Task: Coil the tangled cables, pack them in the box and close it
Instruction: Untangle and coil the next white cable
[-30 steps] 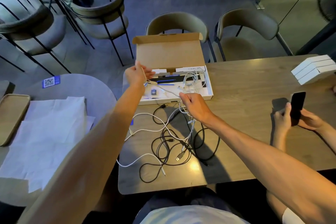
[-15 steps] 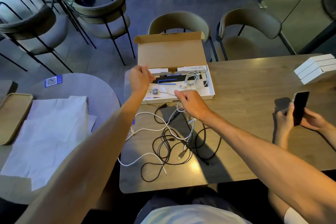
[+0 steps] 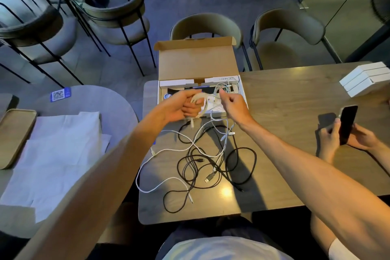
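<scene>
I read the box (image 3: 196, 63) as plain cardboard — matt brown inside its lid, smooth white on the outer faces. In front of it, the white cables (image 3: 198, 98) and black cables (image 3: 255, 160) have smooth plastic sheaths, the black ones duller. The table (image 3: 285, 112) under the box looks like wood, smooth, with one glossy glint. Left of the box lie matt white paper sheets (image 3: 52, 150), creased. Right of it is a glossy black phone (image 3: 348, 124). Behind it stand chairs (image 3: 206, 25) — matt cloth on black metal legs.
</scene>
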